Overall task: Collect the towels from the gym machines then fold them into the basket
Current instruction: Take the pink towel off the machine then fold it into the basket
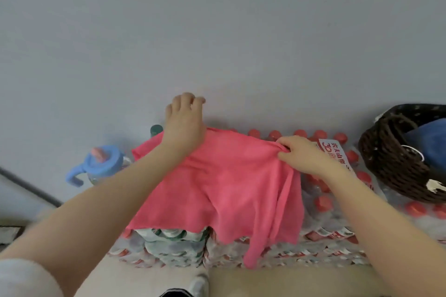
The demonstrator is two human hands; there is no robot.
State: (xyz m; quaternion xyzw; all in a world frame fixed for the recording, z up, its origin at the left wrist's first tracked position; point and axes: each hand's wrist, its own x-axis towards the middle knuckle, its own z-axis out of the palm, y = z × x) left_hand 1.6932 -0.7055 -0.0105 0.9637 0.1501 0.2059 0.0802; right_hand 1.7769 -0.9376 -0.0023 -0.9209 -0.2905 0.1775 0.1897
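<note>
towel [217, 190]: spread over bottles [325, 202]
right hand [301, 154]: pinching towel's edge
left hand [184, 125]: loose, above towel
basket [386, 166]: right of towel

The towel [217, 183] lies on top of the packs of bottles [321, 202]. The cup [101, 164] stands to its left. The basket [395, 164] sits to its right, also on the bottles.

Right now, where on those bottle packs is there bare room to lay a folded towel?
Little. The pink towel covers the middle, the blue sippy cup crowds the left, and the wicker basket fills the right. A narrow strip of red-capped bottles between towel and basket stays uncovered.
</note>
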